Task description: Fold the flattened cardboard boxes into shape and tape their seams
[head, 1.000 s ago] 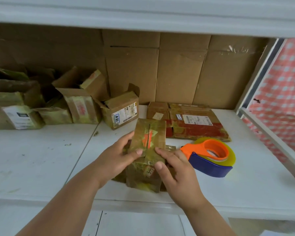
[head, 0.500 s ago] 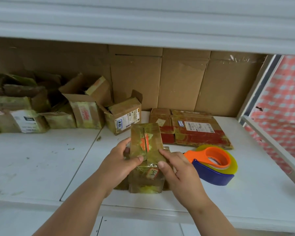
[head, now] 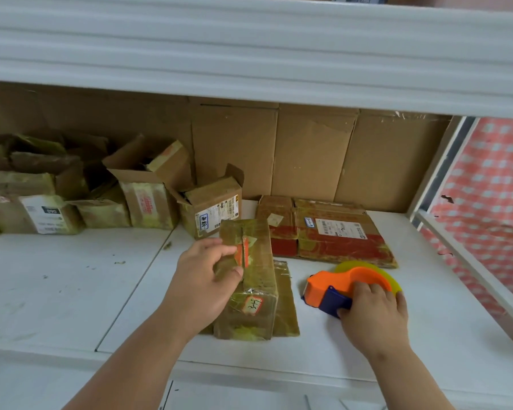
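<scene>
A small tape-covered cardboard box (head: 256,279) stands folded on the white shelf, its top flaps closed along a seam with an orange sticker. My left hand (head: 203,279) grips its left side, thumb pressing the top flaps near the seam. To the right lies an orange and blue tape dispenser (head: 338,284) with a yellowish tape roll. My right hand (head: 373,315) grasps its blue handle, fingers curled over the top. Flattened boxes (head: 332,232) with red tape and a white label lie behind.
Several folded, open-topped boxes (head: 148,190) stand along the back left of the shelf (head: 71,291). Large cardboard sheets (head: 308,155) line the back wall. A white shelf board (head: 249,48) hangs overhead. A white frame post (head: 444,179) and checked cloth stand at right.
My right hand left the box and moved right onto the tape dispenser. My left hand stayed on the box, holding its flaps down. The camera tilted upward slightly.
</scene>
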